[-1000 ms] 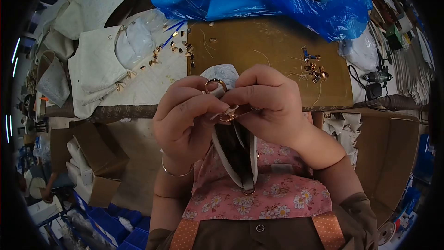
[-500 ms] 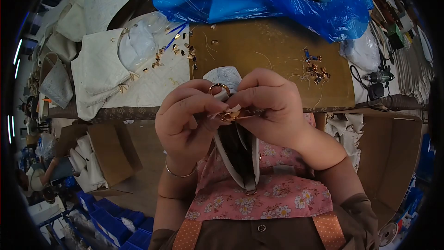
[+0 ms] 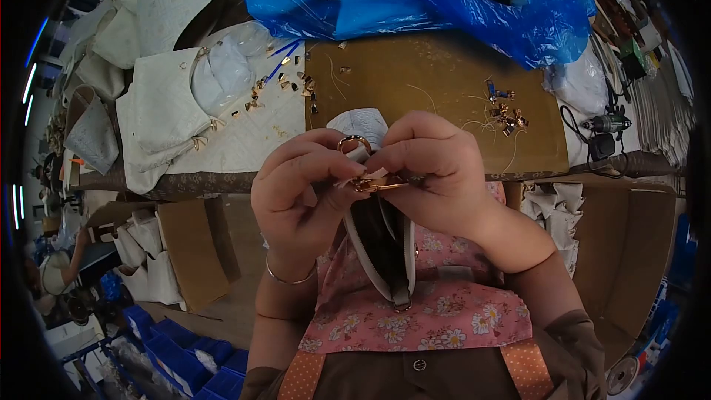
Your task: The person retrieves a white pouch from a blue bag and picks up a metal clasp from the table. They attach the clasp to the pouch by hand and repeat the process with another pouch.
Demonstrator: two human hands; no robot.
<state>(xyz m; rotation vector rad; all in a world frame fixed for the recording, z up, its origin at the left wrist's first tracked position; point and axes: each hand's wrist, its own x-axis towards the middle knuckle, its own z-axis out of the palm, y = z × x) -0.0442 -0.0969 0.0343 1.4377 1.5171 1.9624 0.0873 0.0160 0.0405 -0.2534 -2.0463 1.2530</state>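
My left hand [image 3: 300, 189] and my right hand [image 3: 437, 167] meet in front of my chest, fingers closed in a pinch. Between the fingertips is a gold metal fitting [image 3: 366, 185], with a bit of white strap at it. A gold ring [image 3: 354, 144] stands just above, beside the left fingers. Below the hands hangs a small white bag [image 3: 355, 252], its mouth open on a dark lining. A pale quilted part [image 3: 359, 124] shows behind the fingers at the table edge. The fingers hide where the fitting meets the strap.
Gold fittings lie loose on the brown mat [image 3: 415, 52], in a pile [image 3: 507, 118] at right and others at left. White bag pieces [image 3: 163, 111] are stacked left. Blue plastic [image 3: 415, 0] covers the back. A power tool [image 3: 607, 123] lies right; cardboard boxes [image 3: 626, 252] stand below.
The gold fitting has turned a little between my fingertips, showing more of its length toward the right hand. Both hands stay in nearly the same place.
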